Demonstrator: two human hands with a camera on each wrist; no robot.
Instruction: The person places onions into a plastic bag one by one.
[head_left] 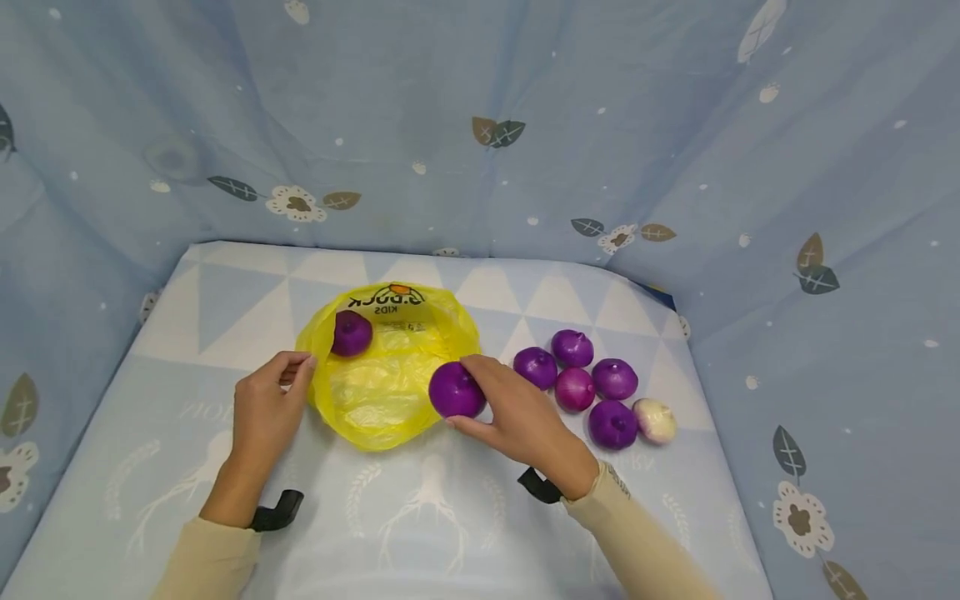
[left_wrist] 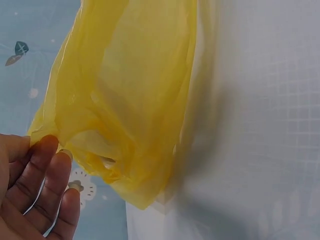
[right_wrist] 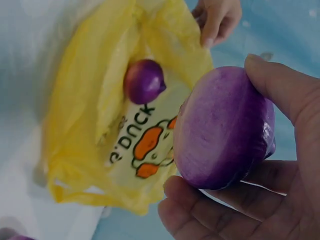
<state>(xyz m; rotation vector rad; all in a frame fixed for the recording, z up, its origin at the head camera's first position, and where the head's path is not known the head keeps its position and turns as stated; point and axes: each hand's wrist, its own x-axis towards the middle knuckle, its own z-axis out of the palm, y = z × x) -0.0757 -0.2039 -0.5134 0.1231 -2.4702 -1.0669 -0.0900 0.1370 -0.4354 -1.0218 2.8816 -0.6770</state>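
A yellow plastic bag with a duck print lies on the table, its mouth spread wide. My left hand pinches the bag's left rim between thumb and index finger; the left wrist view shows the other fingers loosely bent. One purple onion is inside the bag near that rim. Over the bag's right edge my right hand grips another purple onion between thumb and fingers. In the right wrist view the held onion appears above the bag, with the first onion lying within.
Right of the bag sits a cluster of several purple onions, among them a redder onion and a whitish onion. A patterned cloth covers the table. Blue printed curtains hang at the back and sides.
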